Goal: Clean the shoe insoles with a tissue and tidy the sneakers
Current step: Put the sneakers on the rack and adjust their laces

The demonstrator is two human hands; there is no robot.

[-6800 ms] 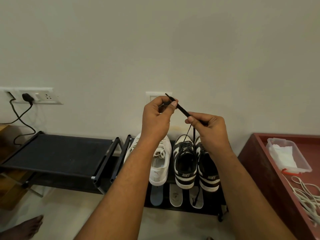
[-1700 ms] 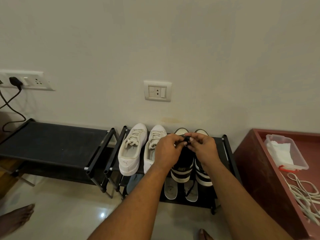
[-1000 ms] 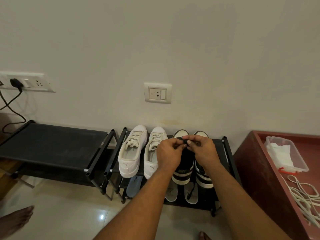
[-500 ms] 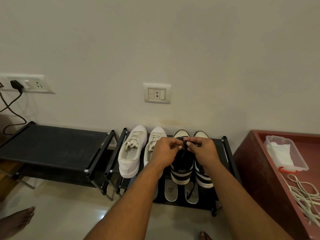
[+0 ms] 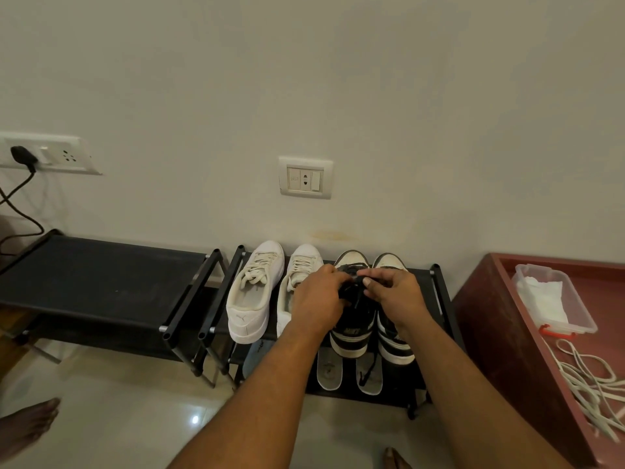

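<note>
— Where's the black lace (image 5: 351, 288)?
— Pinched between both: left hand (image 5: 318, 299) and right hand (image 5: 395, 296), fingertips curled on it, touching.
— And the shoe?
— The black-and-white sneaker (image 5: 351, 328) sits directly under them on the shoe rack (image 5: 436, 275). Insoles (image 5: 329, 370) lie below the wrists, lower shelf.

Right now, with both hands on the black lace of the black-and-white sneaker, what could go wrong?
1. The black-and-white sneaker sticks out over the front edge of the shelf; a hard tug on the black lace by the left hand and right hand might pull it off.
2. A loose lace end hangs onto an insole below and may drag or dirty it.
</note>
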